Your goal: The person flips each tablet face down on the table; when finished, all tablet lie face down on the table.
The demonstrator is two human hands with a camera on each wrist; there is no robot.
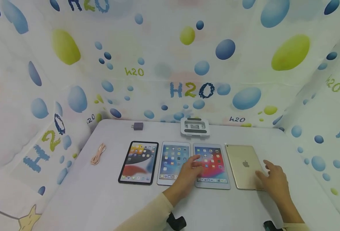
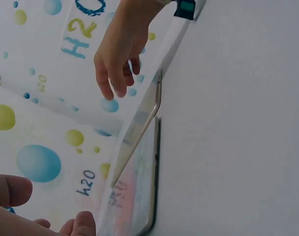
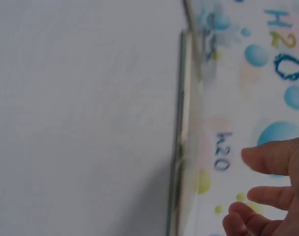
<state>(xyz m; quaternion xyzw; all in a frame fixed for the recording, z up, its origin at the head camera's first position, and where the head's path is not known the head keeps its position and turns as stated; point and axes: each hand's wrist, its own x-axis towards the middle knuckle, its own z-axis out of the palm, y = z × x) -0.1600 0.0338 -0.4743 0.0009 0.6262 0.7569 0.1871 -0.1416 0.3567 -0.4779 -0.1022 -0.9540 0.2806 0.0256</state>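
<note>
Four tablets in one row across the middle and right of the head view. Left hand (image 1: 186, 175) is right of frame center, over the left side of the red-screen tablet (image 1: 216, 175). Fingers spread and lightly bent, gap between thumb and fingers, no grip on anything. Can't tell if a fingertip touches the glass.

Right hand (image 1: 276, 182) is at lower right, by the right edge of the gold tablet (image 1: 243, 154). Thumb and fingers apart, loosely bent, holding nothing; left wrist view shows it above the table (image 1: 80, 202), fingers pointing down. Right wrist view has its digits spread at lower right, clear of the tablet edge.

Gold tablet: back up, logo showing, right end of the row. Red-screen tablet: screen up and lit, just left of it. Then the blue-screen tablet (image 1: 174, 154), partly behind the left hand, then the black-bezel tablet (image 1: 139, 160), both lit, icons showing.

Behind the row: gray-white stand (image 1: 195, 131) at upper center of the table, dark charger plug (image 1: 138, 126) left of it. Pink cable (image 1: 97, 157), bundled, lies at the left. Printed H2O sheet (image 1: 155, 41) behind and on both sides.
</note>
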